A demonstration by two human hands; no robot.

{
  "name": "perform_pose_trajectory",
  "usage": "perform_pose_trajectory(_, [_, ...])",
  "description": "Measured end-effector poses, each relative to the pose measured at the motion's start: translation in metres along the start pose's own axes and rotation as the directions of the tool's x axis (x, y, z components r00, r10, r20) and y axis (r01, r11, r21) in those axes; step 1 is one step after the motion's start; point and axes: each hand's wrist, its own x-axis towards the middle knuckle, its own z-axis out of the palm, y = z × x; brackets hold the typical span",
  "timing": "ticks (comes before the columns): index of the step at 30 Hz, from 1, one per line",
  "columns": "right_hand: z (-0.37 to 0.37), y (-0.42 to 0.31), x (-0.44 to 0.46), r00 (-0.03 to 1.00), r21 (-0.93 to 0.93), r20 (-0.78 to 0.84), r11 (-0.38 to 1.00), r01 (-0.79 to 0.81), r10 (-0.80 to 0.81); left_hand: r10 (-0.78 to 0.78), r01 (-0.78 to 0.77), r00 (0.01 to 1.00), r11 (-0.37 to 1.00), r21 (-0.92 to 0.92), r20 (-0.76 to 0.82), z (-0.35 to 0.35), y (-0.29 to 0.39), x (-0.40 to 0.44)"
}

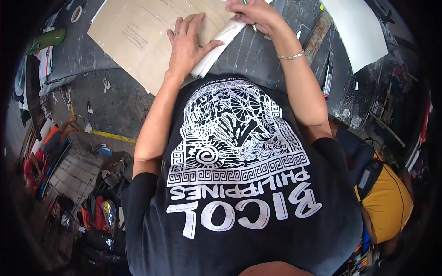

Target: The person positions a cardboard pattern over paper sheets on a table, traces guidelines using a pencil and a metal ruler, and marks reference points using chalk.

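My left hand point(186, 43) lies with fingers spread on a tan pattern board point(138, 46) that has small holes and scribbled pencil lines. Its thumb reaches past the board's edge onto a white layered strip of paper or cloth point(218, 50); I cannot tell which. At the top of the view, my right hand point(258, 16) is closed around a slim green pen or pencil point(254, 27), beside that edge. The fingers partly cover it, and its writing end is hard to make out.
The dark worktable point(258, 57) has scratches and chalky marks. To the right lie a worn rod point(318, 37), a cutter knife point(328, 76) and a large white sheet point(359, 32). A tape roll point(77, 14) is at far left. A person in yellow point(389, 202) is at lower right.
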Motion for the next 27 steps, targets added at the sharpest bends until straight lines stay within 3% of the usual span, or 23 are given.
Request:
perform_pose_trajectory(2, [-0.007,0.0,0.007,0.997,0.185,0.045,0.98,-0.067,0.06,0.02,-0.021,1.0,0.999,-0.05,-0.024,-0.002,-0.003,0.0])
perform_pose_trajectory(5, [-0.003,-0.006,0.004,0.998,-0.152,-0.068,0.988,-0.024,0.014,0.1,-0.102,0.994,0.994,0.029,0.054,-0.008,-0.015,-0.001])
perform_pose_trajectory(8, [-0.009,0.022,0.025,0.988,-0.347,0.092,0.926,0.147,-0.122,0.157,-0.173,0.979,0.978,0.12,0.133,-0.01,-0.03,-0.004])
perform_pose_trajectory(11, [0.002,0.002,0.016,0.997,-0.72,-0.025,0.693,0.036,-0.077,0.196,-0.222,0.967,0.963,0.155,0.165,-0.012,-0.037,-0.005])
perform_pose_trajectory(21, [0.001,-0.003,0.025,1.0,-0.834,-0.017,0.552,-0.012,-0.004,0.185,-0.225,0.95,0.964,0.14,0.252,-0.022,-0.035,-0.007])
perform_pose_trajectory(24, [0.0,-0.004,0.024,1.0,-0.827,-0.02,0.561,-0.02,0.007,0.211,-0.227,0.951,0.973,0.045,0.225,-0.013,-0.04,-0.007])
perform_pose_trajectory(25, [0.0,-0.004,0.024,1.0,-0.825,-0.028,0.565,-0.028,0.008,0.245,-0.279,0.946,0.949,0.145,0.213,-0.018,-0.033,-0.008])
perform_pose_trajectory(27, [0.0,0.0,0.024,0.999,-0.829,-0.034,0.559,-0.02,-0.016,0.23,-0.271,0.939,0.952,0.141,0.255,-0.017,-0.035,-0.007])
